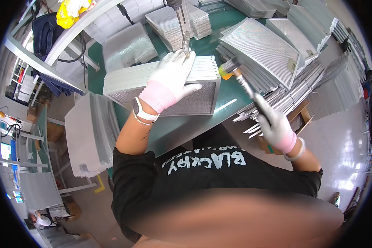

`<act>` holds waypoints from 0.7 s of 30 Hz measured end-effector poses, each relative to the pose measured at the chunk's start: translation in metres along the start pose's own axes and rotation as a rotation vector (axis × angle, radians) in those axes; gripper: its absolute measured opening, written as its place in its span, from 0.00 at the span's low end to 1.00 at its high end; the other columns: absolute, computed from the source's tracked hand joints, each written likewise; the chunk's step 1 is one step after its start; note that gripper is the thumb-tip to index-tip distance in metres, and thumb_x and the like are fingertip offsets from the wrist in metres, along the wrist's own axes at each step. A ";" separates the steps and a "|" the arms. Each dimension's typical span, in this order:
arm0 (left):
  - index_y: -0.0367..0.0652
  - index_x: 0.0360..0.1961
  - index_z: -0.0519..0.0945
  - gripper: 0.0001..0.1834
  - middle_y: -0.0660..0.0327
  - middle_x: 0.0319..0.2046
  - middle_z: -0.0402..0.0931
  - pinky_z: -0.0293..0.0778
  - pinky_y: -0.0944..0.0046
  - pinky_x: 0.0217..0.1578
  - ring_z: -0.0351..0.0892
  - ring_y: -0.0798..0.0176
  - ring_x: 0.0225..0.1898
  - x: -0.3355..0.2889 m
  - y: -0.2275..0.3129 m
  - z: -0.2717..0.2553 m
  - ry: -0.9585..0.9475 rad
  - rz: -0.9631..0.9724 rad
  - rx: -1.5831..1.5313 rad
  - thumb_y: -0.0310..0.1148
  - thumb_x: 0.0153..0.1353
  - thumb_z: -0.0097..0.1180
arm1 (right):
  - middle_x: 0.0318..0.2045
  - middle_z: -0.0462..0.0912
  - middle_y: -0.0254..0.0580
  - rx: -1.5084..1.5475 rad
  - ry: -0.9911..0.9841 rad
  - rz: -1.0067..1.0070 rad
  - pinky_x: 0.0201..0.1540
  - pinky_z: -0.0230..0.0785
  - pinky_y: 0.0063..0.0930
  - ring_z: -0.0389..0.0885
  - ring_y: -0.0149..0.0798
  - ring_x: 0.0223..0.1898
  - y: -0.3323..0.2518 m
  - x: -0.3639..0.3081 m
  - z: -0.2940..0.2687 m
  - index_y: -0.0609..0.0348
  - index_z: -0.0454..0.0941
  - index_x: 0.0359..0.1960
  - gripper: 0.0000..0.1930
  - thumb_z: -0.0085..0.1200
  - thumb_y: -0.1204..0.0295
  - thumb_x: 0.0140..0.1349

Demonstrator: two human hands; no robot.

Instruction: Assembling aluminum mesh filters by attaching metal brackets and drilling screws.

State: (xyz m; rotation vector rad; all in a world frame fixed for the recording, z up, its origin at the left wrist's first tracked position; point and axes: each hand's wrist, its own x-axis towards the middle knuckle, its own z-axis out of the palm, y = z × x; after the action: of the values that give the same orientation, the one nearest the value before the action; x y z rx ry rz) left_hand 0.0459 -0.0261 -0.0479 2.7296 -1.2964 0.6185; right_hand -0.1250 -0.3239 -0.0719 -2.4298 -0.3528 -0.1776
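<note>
My left hand (173, 76), in a white glove with a pink cuff, lies across the top of a stack of metal-framed mesh panels (206, 70). Its fingers stretch away from me and its thumb sticks out to the right over the near frame edges. A slim upright tool (184, 31) comes down from above, its tip right at the fingertips; whether they touch, I cannot tell. Gloved the same way, my right hand (275, 126) is wrapped round the dark grip of a hammer (246, 84). The hammer's yellow-and-dark head is just right of the stack's corner.
Mesh panels (264, 45) are piled at the right of the green table (165, 134), with thin metal strips (285, 93) beneath. More panel stacks (128, 45) stand at the back. Large sheets (89, 132) lean at the left, below a white metal frame (43, 68).
</note>
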 end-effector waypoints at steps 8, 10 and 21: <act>0.34 0.67 0.63 0.44 0.43 0.64 0.64 0.58 0.49 0.67 0.62 0.41 0.66 0.004 0.003 -0.006 -0.099 -0.020 -0.072 0.50 0.56 0.63 | 0.23 0.71 0.37 1.115 1.254 0.040 0.18 0.58 0.17 0.65 0.24 0.17 -0.006 0.008 0.135 0.55 0.38 0.76 0.32 0.36 0.74 0.73; 0.36 0.68 0.63 0.43 0.44 0.65 0.63 0.58 0.48 0.67 0.63 0.39 0.65 0.001 0.001 -0.007 -0.056 0.019 -0.085 0.49 0.56 0.62 | 0.23 0.72 0.37 1.121 0.967 -0.148 0.18 0.59 0.17 0.64 0.24 0.17 0.003 0.002 0.191 0.56 0.40 0.76 0.33 0.37 0.75 0.72; 0.38 0.69 0.62 0.42 0.44 0.62 0.66 0.59 0.48 0.65 0.64 0.39 0.62 0.003 -0.002 -0.011 -0.157 -0.006 -0.063 0.44 0.56 0.63 | 0.23 0.69 0.32 1.155 0.317 -0.026 0.22 0.59 0.16 0.63 0.24 0.18 -0.003 0.003 0.204 0.56 0.40 0.76 0.35 0.36 0.80 0.68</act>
State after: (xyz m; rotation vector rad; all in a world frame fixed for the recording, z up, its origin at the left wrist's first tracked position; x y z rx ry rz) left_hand 0.0451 -0.0246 -0.0361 2.7776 -1.3135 0.3622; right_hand -0.1150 -0.1907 -0.2267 -1.2337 -0.2366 -0.2694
